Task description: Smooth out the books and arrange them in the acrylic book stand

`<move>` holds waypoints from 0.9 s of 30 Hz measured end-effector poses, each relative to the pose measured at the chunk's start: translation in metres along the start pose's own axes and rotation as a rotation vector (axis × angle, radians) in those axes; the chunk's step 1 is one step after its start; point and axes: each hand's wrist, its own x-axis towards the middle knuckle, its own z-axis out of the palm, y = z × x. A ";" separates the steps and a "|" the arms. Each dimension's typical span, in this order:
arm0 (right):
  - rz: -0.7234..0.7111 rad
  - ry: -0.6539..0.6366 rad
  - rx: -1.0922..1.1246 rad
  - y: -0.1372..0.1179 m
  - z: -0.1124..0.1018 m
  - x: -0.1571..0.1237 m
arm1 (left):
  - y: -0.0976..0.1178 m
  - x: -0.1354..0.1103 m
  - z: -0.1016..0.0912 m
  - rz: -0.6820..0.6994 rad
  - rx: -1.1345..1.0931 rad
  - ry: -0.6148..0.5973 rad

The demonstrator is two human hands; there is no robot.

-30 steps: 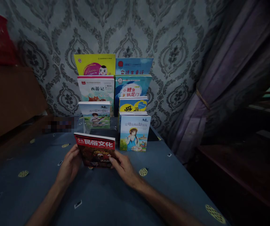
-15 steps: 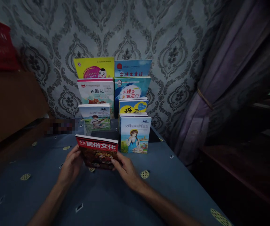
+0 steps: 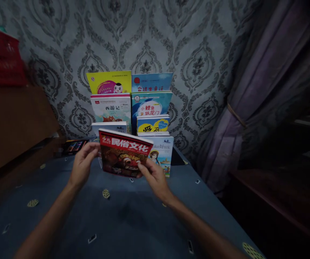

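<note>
A thin paperback book (image 3: 125,157) with a red title band and a dark picture cover is held up above the table, tilted so its right side sits lower. My right hand (image 3: 156,178) grips its lower right corner, thumb on the front cover and the other fingers behind. At the left edge, my left hand (image 3: 83,165) has its fingers curled in against the book. Directly behind stands a pale book (image 3: 110,125), mostly covered by the held one. A white-and-blue book (image 3: 165,158) with a girl on the cover is partly hidden behind it on the right.
Stepped books rise against the patterned wall (image 3: 198,46), including a yellow book (image 3: 108,81) and a teal book (image 3: 155,100). A dark flat item (image 3: 73,146) lies left on the blue tablecloth (image 3: 111,223). A cardboard box (image 3: 14,126) stands left; a purple curtain (image 3: 241,104) hangs right.
The held book has risen and shifted right, its right side dipping, and now covers much of the books behind. Both hands moved with it. The view has tilted up slightly.
</note>
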 end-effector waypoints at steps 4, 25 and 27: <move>-0.140 0.177 -0.046 -0.031 -0.025 0.026 | 0.025 0.046 -0.007 0.415 0.633 0.084; -0.408 0.068 -0.334 -0.051 -0.032 0.169 | 0.022 0.105 -0.002 0.566 1.296 -0.354; -0.362 0.032 -0.367 -0.045 -0.027 0.176 | 0.024 0.101 -0.001 0.574 1.334 -0.335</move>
